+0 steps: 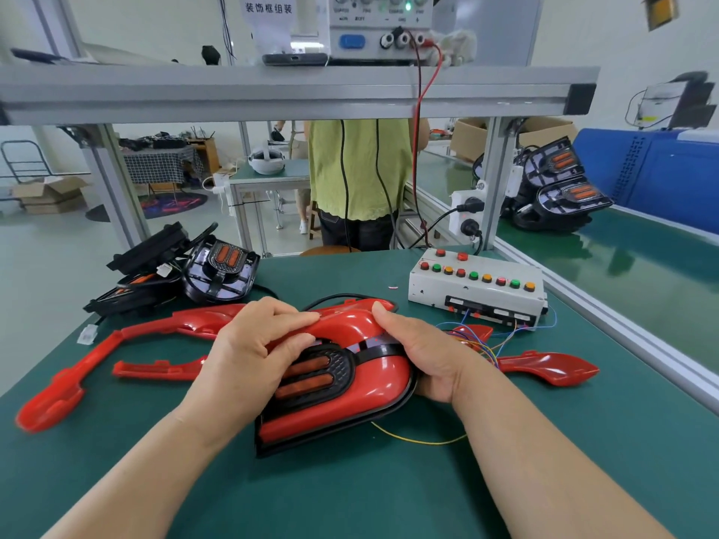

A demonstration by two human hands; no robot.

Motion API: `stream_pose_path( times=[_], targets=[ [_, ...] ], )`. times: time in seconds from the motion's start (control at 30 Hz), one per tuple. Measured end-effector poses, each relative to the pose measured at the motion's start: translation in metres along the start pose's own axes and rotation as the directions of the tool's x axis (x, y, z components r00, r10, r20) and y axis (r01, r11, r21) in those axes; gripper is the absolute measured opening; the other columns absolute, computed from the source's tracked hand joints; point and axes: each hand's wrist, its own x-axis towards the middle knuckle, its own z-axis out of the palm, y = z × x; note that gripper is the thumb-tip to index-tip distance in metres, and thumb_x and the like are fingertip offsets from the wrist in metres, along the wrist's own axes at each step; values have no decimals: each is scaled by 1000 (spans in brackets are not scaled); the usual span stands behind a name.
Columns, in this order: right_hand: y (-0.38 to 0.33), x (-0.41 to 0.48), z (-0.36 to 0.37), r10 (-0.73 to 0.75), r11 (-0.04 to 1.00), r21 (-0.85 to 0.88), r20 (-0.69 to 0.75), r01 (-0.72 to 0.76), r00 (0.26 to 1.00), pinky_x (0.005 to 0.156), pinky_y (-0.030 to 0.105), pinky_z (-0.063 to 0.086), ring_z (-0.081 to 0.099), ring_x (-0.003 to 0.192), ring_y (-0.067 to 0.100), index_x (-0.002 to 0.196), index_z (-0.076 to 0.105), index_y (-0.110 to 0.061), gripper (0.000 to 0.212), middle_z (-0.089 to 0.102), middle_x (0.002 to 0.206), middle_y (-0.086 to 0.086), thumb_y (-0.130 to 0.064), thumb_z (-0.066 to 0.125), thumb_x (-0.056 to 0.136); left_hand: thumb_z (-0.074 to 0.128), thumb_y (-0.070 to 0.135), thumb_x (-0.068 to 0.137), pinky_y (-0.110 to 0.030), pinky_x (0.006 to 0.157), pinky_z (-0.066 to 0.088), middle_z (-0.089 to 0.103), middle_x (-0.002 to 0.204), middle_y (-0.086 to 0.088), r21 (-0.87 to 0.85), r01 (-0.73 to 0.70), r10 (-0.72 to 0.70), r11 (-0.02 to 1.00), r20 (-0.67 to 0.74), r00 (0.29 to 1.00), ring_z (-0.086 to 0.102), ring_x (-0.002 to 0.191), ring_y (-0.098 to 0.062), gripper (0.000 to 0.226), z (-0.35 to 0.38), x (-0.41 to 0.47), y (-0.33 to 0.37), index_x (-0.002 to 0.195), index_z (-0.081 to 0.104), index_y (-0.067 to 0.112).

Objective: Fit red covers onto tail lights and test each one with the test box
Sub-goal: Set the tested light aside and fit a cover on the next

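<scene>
Left hand [249, 344] and right hand [422, 357] clasp the glossy red plastic cover [350, 406] on the black tail light [338, 361]; the white button-topped test box [476, 291] lies beyond its right end, nearer the right hand.

The left hand [249, 346] covers part of the tail light [369, 383]; the right hand's [424, 354] fingers are hidden beneath it. The test box's [476, 291] labels are too small to read.

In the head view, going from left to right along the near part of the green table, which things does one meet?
First a loose red cover → left hand → tail light, gripped by both hands → right hand → second loose red cover.
</scene>
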Motion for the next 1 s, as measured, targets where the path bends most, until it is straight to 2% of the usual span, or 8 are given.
stream_pose_path(
  times=[0.17, 0.2, 0.33, 0.57, 0.7, 0.83, 0.9, 1.0],
  targets=[
    [-1, 1, -1, 16, 1000, 19, -118, -14, 993, 90, 45, 58, 72, 99, 29, 112, 71, -10, 54, 75, 108, 14, -57, 51, 94, 71, 5, 88, -6, 85, 40, 65, 96, 16, -25, 21, -22, 999, -31, 999, 61, 100, -3, 28, 1, 1, 3, 105, 75, 27],
    [-1, 1, -1, 19, 1000, 28, -141, -15, 990, 90, 45, 57, 72, 98, 29, 113, 70, -10, 51, 75, 108, 14, -55, 51, 96, 71, 4, 88, -6, 86, 40, 65, 96, 15, -30, 19, -20, 999, -47, 999, 61, 99, -2, 29, -1, 1, 2, 105, 75, 27],
    [-2, 1, 0, 9, 998, 58, -170, 1, 985, 74, 39, 62, 74, 79, 24, 94, 77, -15, 37, 77, 99, 12, -44, 55, 98, 71, 6, 88, -8, 89, 40, 64, 98, 17, 40, -8, 10, 999, -47, 999, 60, 103, -6, 31, -7, 2, -1, 108, 75, 29],
    [-3, 0, 2, 5, 999, 45, -172, 3, 985, 76, 42, 62, 75, 85, 27, 105, 74, -15, 34, 76, 102, 12, -44, 60, 95, 71, 5, 88, -11, 85, 42, 62, 95, 12, 83, -99, 97, 992, 32, 995, 60, 99, -12, 30, 1, -1, 4, 111, 75, 24],
    [-4, -1, 2, 5, 999, 38, -163, 1, 987, 78, 43, 62, 74, 85, 26, 107, 74, -12, 37, 76, 103, 14, -44, 60, 95, 66, -4, 89, -2, 73, 47, 61, 99, -3, -100, -40, 42, 994, 24, 999, 64, 93, 2, 25, 0, -1, 9, 107, 75, 12],
    [-4, -2, 2, -3, 999, 37, -155, 9, 988, 75, 41, 62, 74, 80, 25, 101, 75, -15, 34, 76, 99, 14, -44, 58, 96, 69, 1, 88, -14, 87, 43, 62, 97, 10, 139, -139, 139, 981, 10, 990, 58, 99, -12, 32, -3, 5, 2, 112, 75, 22],
    [-4, -2, 2, -8, 999, 37, -150, 13, 989, 73, 39, 62, 75, 81, 25, 103, 74, -15, 35, 77, 100, 13, -45, 57, 96, 70, 2, 88, -18, 90, 42, 62, 96, 13, 153, -166, 164, 974, 26, 986, 57, 99, -14, 32, -3, 8, 1, 112, 75, 23],
    [-4, -2, 2, -2, 999, 39, -149, 8, 989, 70, 37, 62, 75, 79, 24, 104, 73, -15, 36, 77, 98, 11, -46, 55, 98, 71, 4, 88, -15, 90, 41, 61, 97, 17, 142, -183, 175, 973, 68, 982, 57, 100, -14, 32, 0, 9, 1, 112, 75, 26]
  ],
)
